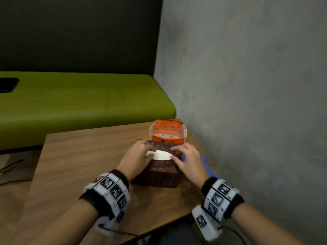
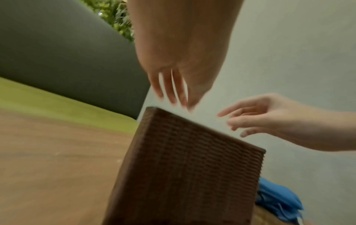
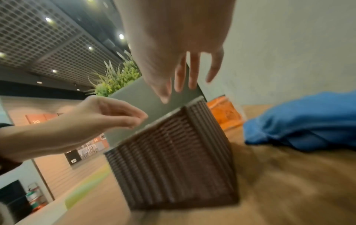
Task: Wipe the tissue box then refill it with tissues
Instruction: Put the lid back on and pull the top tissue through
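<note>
Two hands hover over a brown woven tissue box [image 1: 160,171] standing on a wooden table [image 1: 74,156]. Left hand [image 1: 136,156] and right hand [image 1: 190,160] have relaxed, spread fingers beside the white tissue [image 1: 161,155] in the box's top opening, gripping nothing. Behind the box lies an orange tissue pack [image 1: 167,132]; right of it, a blue cloth [image 1: 208,167].
</note>
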The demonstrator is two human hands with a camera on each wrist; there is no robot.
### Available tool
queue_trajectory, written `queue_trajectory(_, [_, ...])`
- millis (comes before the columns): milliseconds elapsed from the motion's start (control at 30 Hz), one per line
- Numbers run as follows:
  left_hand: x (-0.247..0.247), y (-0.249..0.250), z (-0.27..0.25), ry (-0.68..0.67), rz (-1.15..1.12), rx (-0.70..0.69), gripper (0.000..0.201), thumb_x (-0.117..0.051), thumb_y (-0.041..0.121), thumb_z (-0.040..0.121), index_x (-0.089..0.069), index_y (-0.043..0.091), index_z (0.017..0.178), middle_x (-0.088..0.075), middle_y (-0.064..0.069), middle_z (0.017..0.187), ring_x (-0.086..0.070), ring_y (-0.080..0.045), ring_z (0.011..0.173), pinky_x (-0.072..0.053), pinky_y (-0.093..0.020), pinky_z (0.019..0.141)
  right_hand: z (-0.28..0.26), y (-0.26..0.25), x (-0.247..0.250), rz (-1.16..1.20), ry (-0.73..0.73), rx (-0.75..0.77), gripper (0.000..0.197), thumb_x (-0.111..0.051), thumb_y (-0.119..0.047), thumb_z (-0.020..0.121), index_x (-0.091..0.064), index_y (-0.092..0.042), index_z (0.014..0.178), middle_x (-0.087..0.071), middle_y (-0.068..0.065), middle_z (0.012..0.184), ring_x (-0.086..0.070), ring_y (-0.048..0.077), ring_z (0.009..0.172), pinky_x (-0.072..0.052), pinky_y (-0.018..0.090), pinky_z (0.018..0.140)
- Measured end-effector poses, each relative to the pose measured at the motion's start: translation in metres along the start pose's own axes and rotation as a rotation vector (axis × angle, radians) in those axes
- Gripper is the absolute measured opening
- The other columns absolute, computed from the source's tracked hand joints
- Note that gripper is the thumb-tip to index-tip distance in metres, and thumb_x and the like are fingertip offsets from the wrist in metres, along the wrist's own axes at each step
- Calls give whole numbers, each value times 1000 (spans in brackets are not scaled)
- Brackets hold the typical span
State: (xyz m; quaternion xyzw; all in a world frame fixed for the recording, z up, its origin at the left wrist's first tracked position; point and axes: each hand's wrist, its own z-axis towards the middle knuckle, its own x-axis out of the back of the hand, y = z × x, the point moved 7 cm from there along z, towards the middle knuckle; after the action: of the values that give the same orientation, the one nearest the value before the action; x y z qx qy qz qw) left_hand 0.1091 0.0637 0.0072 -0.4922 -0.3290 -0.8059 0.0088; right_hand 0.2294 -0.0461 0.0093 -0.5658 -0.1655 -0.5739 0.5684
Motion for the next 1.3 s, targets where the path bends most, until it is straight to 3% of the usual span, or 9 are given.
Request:
queue_trajectory(67, [-12, 8, 16, -170, 71, 47, 22, -59, 13, 81, -67, 12, 101, -61, -6, 113, -53, -26, 110, -46, -38, 88, 16, -8, -13, -74, -144, -15, 18, -67, -29, 82, -69, -18, 96, -62, 4, 99, -55, 23, 100, -46, 41, 87])
queue_trajectory(167, [-16, 17, 31, -202, 101, 81, 3, -59, 5, 74, -62, 5, 75, -66, -16, 96, -61, -34, 95, -44, -37, 71, 27, -14, -20, -148, -216, -19, 20, -67, -33, 81, -71, -16, 92, -61, 7, 100, -54, 24, 100, -44, 37, 82])
queue_trajectory(300, [-27, 15, 33, -247, 186, 92, 12, -58, 9, 80, -64, 4, 88, -67, -15, 99, -61, -34, 97, -47, -40, 78, 29, -20, -21, -207, -237, 11, 16, -67, -30, 82, -72, -19, 92, -62, 4, 104, -53, 23, 102, -44, 33, 77])
queue_trajectory(567, [-34, 20, 34, -274, 308, 47, 21, -43, 6, 87, -59, 7, 100, -65, -15, 108, -60, -35, 105, -47, -42, 80, 31, -32, -39, -438, -356, 141, 20, -54, -8, 87, -59, -2, 105, -52, 15, 118, -43, 33, 113, -44, 48, 81])
queue_trajectory(700, [-34, 24, 35, -310, 351, 26, 20, -46, 8, 86, -59, 4, 101, -64, -17, 110, -59, -36, 106, -46, -43, 82, 32, -29, -35, -345, -322, 135, 20, -54, -12, 88, -60, -2, 103, -55, 16, 113, -47, 33, 109, -46, 48, 82])
queue_trajectory(900, [-18, 7, 27, -223, -1, -31, 6, -54, 10, 84, -57, 13, 88, -68, -8, 87, -62, -26, 86, -43, -34, 71, 28, -17, -24, -136, -306, 95, 25, -64, -31, 84, -66, -13, 100, -61, 7, 105, -53, 21, 103, -45, 36, 87])
queue_trajectory(1067, [-1, 8, 26, -16, -257, -142, 19, -50, -9, 80, -57, 8, 74, -47, 15, 74, -50, 7, 70, -39, -8, 67, 27, -15, -16, -45, -208, 111, 14, -63, -20, 86, -68, -7, 88, -64, 9, 99, -58, 23, 95, -45, 34, 82])
queue_trajectory(1233, [-6, -2, 24, -54, -256, -83, 14, -65, 10, 81, -65, 8, 94, -66, -2, 85, -63, -15, 79, -46, -15, 71, 24, -15, -10, 30, -143, 140, 12, -57, -16, 90, -65, -7, 87, -70, 10, 89, -63, 24, 85, -50, 36, 75])
queue_trajectory(1300, [-8, -6, 22, -93, -255, -37, 17, -70, 18, 78, -69, 11, 93, -69, 1, 83, -64, -8, 78, -48, -16, 72, 23, -15, -9, 41, -127, 139, 12, -55, -15, 90, -65, -7, 88, -70, 10, 89, -63, 23, 85, -49, 35, 75])
